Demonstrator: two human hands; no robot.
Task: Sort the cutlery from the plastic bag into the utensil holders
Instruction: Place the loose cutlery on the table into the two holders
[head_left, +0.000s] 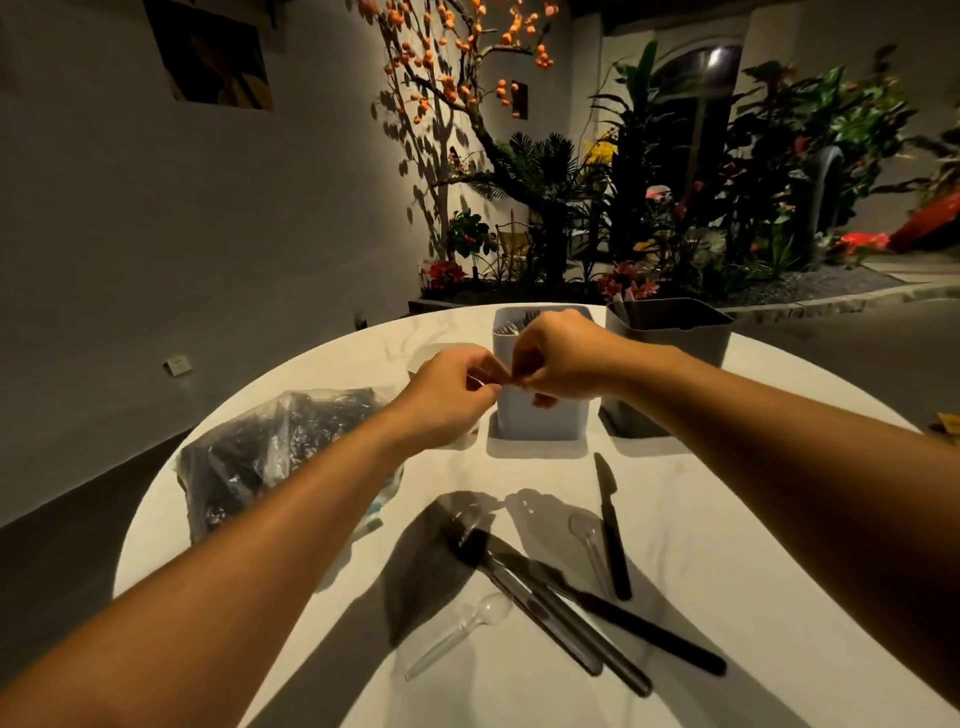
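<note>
My left hand (457, 384) and my right hand (558, 358) meet in front of the light grey utensil holder (537, 415), fingertips pinching a small clear piece between them; what it is I cannot tell. That holder has cutlery in it. A dark grey holder (670, 338) stands to its right. The plastic bag (270, 447) of dark cutlery lies at the left. On the table near me lie a black knife (610, 525), a black fork and knives (561, 608), and two clear spoons (462, 634) (587, 535).
The round white table (727, 545) drops off at the left and far edges. A third, pale holder (431, 353) is mostly hidden behind my left hand. Plants and a grey wall stand beyond the table.
</note>
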